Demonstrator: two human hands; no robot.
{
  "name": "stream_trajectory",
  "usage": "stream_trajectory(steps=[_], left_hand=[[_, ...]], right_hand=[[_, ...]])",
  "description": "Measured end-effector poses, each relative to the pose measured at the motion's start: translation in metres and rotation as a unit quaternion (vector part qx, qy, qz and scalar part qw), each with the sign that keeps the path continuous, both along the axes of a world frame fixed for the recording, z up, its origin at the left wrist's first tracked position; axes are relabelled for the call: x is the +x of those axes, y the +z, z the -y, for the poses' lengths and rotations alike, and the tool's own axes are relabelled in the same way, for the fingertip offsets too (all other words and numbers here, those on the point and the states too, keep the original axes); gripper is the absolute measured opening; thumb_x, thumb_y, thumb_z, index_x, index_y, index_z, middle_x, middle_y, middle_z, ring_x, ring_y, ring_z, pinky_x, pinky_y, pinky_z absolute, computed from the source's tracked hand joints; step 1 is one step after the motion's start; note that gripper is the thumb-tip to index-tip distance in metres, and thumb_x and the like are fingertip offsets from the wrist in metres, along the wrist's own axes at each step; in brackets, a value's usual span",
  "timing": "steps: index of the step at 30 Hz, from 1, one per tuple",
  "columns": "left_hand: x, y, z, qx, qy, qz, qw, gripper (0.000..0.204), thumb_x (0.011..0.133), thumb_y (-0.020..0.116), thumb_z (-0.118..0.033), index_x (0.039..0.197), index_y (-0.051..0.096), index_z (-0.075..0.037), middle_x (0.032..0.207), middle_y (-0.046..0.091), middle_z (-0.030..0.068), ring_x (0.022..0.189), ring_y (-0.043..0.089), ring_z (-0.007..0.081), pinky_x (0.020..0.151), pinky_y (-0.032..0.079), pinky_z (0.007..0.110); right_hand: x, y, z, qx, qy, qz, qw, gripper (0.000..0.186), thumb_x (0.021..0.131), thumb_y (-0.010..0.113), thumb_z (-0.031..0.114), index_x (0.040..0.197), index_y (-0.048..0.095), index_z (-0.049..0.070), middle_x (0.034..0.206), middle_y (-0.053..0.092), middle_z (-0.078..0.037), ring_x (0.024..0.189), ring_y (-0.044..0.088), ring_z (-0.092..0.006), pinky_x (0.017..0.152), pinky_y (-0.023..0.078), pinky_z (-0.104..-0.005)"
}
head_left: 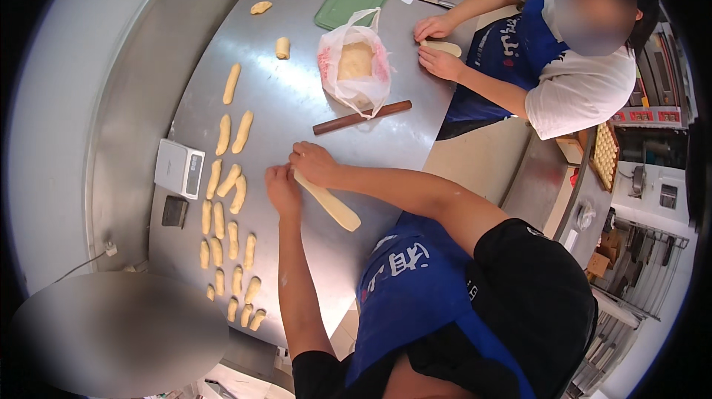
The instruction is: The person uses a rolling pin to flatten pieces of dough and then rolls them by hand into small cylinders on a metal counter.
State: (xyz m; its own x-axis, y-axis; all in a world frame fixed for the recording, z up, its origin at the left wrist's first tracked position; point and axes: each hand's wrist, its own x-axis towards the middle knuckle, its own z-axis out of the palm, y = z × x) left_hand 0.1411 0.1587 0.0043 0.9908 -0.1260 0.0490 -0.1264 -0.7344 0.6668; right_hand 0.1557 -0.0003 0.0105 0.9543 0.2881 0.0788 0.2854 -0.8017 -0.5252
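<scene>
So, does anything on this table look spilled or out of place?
I see no spill. A stubby dough piece and an irregular dough scrap look stray, though: both lie farther up the table, apart from the rows of longer dough rolls.

The person's shirt (541, 302) was black with short sleeves (512, 251), under a blue apron (389, 306) with white lettering (406, 260) and a broad strap (489, 347).

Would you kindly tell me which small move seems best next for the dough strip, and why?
Probably roll the dough strip toward its free end: the left hand and right hand are both at one end, while the rest lies extended on the metal table.
</scene>
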Motion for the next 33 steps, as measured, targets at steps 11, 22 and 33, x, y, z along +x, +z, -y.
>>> stream_trajectory(steps=[11, 22, 33], left_hand=[[-0.033, 0.002, 0.003, -0.001, -0.025, 0.134, 0.991, 0.025, 0.093, 0.062, 0.0, 0.116, 0.073, -0.002, 0.114, 0.07, 0.0153, 0.11, 0.062, 0.0397, 0.101, 0.05, 0.048], [-0.053, 0.0, 0.024, 0.019, -0.008, 0.088, 0.996, 0.037, 0.099, 0.068, -0.005, 0.136, 0.068, 0.001, 0.123, 0.066, 0.0169, 0.118, 0.059, 0.0378, 0.102, 0.049, 0.047], [-0.043, 0.008, 0.033, -0.173, 0.247, 0.004, 0.954, 0.019, 0.104, 0.069, -0.012, 0.119, 0.074, -0.001, 0.108, 0.066, 0.015, 0.092, 0.066, 0.0342, 0.083, 0.055, 0.044]], right_hand=[[-0.024, -0.001, 0.021, 0.058, 0.091, 0.111, 0.988, 0.01, 0.084, 0.072, 0.011, 0.093, 0.073, 0.009, 0.098, 0.067, -0.008, 0.097, 0.064, -0.032, 0.088, 0.054, -0.0455], [-0.043, 0.001, 0.027, 0.059, 0.037, 0.034, 0.997, 0.027, 0.089, 0.07, 0.005, 0.115, 0.075, 0.006, 0.115, 0.068, -0.008, 0.11, 0.064, -0.0322, 0.095, 0.055, -0.044], [-0.046, 0.011, 0.019, 0.089, -0.019, 0.058, 0.994, 0.025, 0.087, 0.069, 0.001, 0.111, 0.076, 0.004, 0.109, 0.068, -0.011, 0.107, 0.065, -0.0342, 0.094, 0.054, -0.0458]])
